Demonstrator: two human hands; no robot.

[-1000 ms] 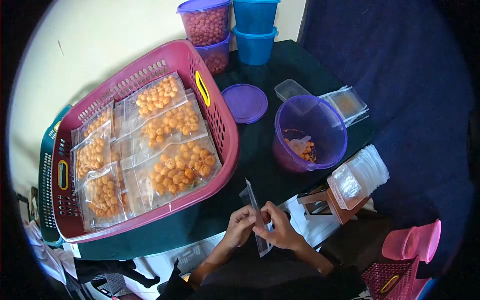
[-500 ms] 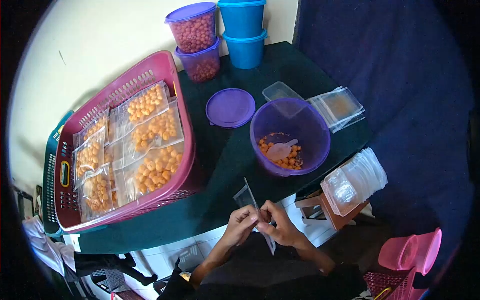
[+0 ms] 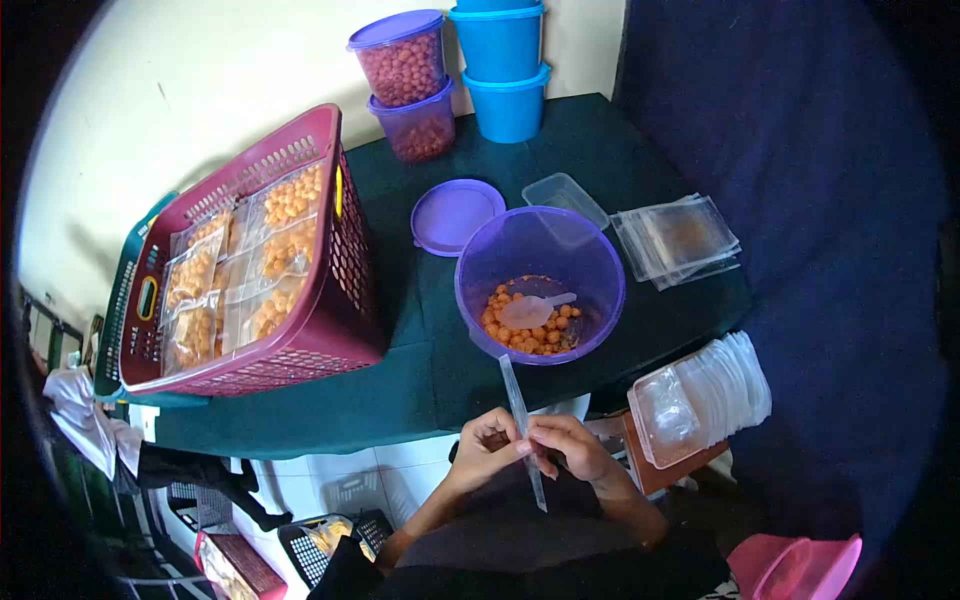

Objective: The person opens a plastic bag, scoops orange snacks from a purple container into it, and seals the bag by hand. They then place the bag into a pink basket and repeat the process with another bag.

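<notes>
A clear plastic bag (image 3: 515,393), seen nearly edge-on, is held upright in front of my body. My left hand (image 3: 480,455) pinches it from the left, and my right hand (image 3: 580,452) pinches it from the right at about the same height. Just beyond the bag's top stands an open purple tub (image 3: 595,255). Round orange snack balls (image 3: 545,339) lie at its bottom, with a pale scoop (image 3: 527,312) resting on them. Whether the bag's mouth is parted cannot be made out.
A maroon basket (image 3: 345,320) on the left holds filled snack bags (image 3: 290,250). Behind the tub are a purple lid (image 3: 457,217), a clear container (image 3: 565,192) and flat bags (image 3: 680,238). Stacked tubs (image 3: 503,105) stand at the back. Clear containers (image 3: 710,395) sit on a stool at right.
The bag has turned to a narrower, more edge-on view between my hands. The camera view has shifted, so the tub and basket appear in slightly different places.
</notes>
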